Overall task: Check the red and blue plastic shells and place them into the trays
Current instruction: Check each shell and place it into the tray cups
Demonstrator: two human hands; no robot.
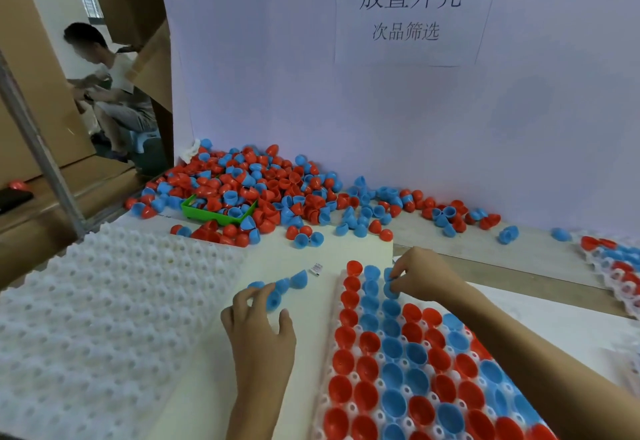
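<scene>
Pinched between the fingertips of the right hand, a blue plastic half-shell is held at the far edge of the white dimpled plastic tray, apparently so that it can be seated mouth-up in a vacant cup beside the rows already filled. A second blue plastic shell is held loosely in the curled fingers of the left hand over the white bench, probably kept ready for checking. Further stock is heaped at the bench's far edge as a mixed red and blue shell pile.

We see a white table carrying a heap of shells, a green bin among them, a filled tray, and an empty tray beside it.
</scene>
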